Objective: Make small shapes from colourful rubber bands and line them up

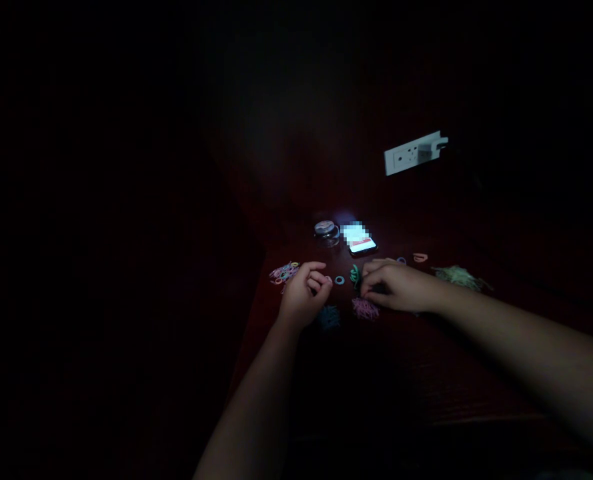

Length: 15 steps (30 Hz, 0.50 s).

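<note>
Working over the dark red desk [401, 363], I judge my step in hand to be picking among small elastic bands, lying in loose heaps about both hands. My right hand [396, 283] bends down to the pink heap [365, 309], fingertips at its far edge; I can't tell whether they grip a band. My left hand [302, 297] is loosely curled to the left, and it is too dim to tell whether it pinches anything. The next move calls, I think, for a light fingertip pinch that drags no neighbours along; the gloom is what hinders me most.

A white socket panel [401, 158] with a plug in it is at far right, well apart from the bands. My phone [362, 248], screen lit, lies beyond my hands, with the lidded jar [326, 232] just left of it; neither blocks me. The yellow-green heap [459, 277] lies right, where my forearm could brush it. Left is the multicoloured heap [283, 272]; the dark blue heap [330, 318] sits nearer, in shadow. A green cluster [355, 275] is close beside my right fingers and could tangle. Beyond that hand lies an orange band [420, 257], and between my hands a blue ring [339, 280].
</note>
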{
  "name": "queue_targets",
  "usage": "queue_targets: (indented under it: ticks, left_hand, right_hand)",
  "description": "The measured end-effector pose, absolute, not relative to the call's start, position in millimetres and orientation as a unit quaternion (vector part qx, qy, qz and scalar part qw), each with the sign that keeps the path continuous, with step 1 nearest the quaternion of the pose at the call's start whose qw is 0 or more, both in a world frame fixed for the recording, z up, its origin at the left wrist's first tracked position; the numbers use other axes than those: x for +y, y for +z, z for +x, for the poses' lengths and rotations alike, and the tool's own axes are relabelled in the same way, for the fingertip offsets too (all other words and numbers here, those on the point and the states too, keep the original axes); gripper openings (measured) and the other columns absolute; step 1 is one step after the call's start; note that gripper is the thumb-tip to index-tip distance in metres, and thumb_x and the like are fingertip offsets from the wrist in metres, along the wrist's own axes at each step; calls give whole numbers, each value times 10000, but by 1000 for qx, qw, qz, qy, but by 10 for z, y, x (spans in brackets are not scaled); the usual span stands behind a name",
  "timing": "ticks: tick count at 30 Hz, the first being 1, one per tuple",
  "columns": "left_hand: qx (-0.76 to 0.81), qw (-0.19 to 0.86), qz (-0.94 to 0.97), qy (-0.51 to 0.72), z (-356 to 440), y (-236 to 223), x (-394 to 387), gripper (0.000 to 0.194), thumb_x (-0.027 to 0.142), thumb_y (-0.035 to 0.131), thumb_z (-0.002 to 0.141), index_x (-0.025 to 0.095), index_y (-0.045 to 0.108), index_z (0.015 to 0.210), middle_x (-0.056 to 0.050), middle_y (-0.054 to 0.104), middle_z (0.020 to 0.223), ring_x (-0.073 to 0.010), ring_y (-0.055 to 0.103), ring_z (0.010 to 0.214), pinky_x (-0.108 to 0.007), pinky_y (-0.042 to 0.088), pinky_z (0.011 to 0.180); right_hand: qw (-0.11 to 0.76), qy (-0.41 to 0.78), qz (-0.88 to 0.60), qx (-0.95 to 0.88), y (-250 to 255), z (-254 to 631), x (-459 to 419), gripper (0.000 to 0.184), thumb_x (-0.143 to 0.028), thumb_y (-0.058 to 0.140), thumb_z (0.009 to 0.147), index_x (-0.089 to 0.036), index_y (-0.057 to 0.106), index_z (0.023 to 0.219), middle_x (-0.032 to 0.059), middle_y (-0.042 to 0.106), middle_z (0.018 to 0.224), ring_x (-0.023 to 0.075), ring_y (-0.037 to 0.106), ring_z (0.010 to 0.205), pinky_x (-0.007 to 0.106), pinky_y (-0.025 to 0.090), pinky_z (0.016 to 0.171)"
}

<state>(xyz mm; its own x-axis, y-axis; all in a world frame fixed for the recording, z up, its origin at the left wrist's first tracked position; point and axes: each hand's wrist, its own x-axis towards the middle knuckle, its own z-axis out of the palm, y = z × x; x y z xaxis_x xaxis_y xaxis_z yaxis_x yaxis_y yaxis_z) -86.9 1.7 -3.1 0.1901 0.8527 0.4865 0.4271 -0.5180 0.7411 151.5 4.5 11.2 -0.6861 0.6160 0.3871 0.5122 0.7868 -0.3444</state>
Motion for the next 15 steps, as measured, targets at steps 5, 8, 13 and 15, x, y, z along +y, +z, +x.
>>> queue_targets:
  ticks: [5, 8, 13, 15]
  left_hand:
    - [436, 231, 742, 453, -866, -43, 18, 348, 276, 657, 794, 185, 566, 1118, 6, 629, 778, -60, 501, 572, -166, 407, 566]
    - [445, 220, 742, 450, -866, -11, -3, 344, 296, 650, 798, 183, 567, 1112, 11, 621, 764, -63, 497, 556, -170, 407, 558]
    - [529, 138, 699, 460, -976, 42, 29, 282, 286, 567, 852, 187, 564, 1116, 12, 616, 736, -82, 545, 562, -197, 435, 592]
    - [578, 107, 676, 445, -1049, 25, 72, 338, 287, 554, 863, 196, 522, 1187, -5, 648, 797, -100, 580, 607, -222, 454, 633]
  right_hand:
    - [220, 101, -327, -913, 82, 1511, 59, 126, -212, 633, 804, -242, 751, 836, 39, 655, 914, 203, 576, 906, 372, 411, 849]
    - [224, 106, -327, -912, 78, 1514, 59, 145, -200, 636, 794, -232, 751, 875, 45, 664, 913, 203, 582, 898, 364, 429, 839]
    - [254, 126, -320, -904, 68, 1515, 60, 192, -172, 606, 793, -213, 742, 923, 53, 664, 903, 187, 591, 859, 329, 458, 795]
    - [272, 125, -322, -898, 71, 1511, 62, 183, -164, 582, 804, -209, 739, 887, 47, 664, 876, 178, 594, 830, 322, 457, 779]
